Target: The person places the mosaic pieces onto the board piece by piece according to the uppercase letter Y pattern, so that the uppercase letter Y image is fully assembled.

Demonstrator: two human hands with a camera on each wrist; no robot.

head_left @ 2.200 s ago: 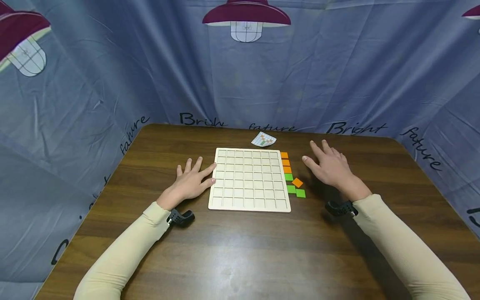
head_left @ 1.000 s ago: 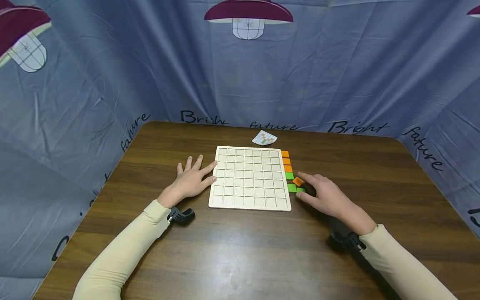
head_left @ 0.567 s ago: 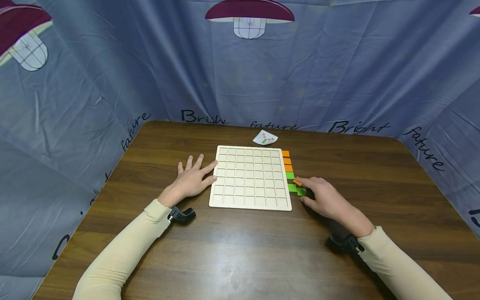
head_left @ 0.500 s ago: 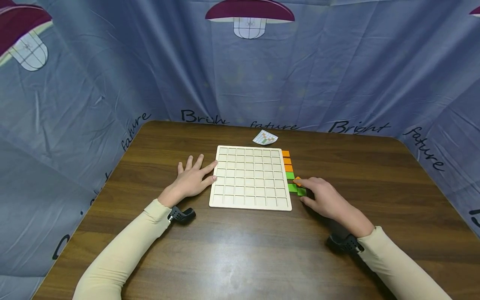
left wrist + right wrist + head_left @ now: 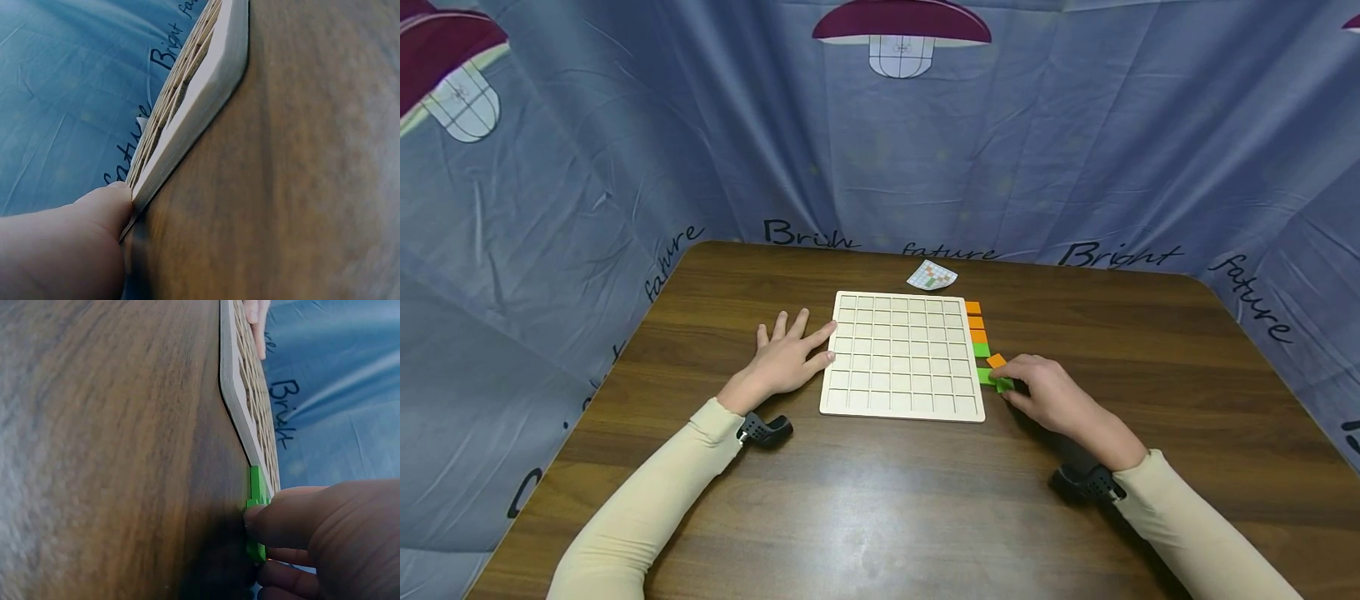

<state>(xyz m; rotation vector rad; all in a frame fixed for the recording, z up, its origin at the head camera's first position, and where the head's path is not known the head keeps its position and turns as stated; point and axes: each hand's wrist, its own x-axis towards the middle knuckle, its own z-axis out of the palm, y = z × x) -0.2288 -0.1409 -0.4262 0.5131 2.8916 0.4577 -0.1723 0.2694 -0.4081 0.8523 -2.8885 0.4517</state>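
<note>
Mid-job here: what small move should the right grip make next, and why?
Probably lift the outer green square tile straight up. The right grip seems to pinch it with thumb against the near edge, and the inner green square tile lies between it and the pale wooden grid board, so sliding it inward might shove that one.

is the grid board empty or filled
Empty: every cell of the grid board is bare; orange tiles and green tiles are beside it.
</note>
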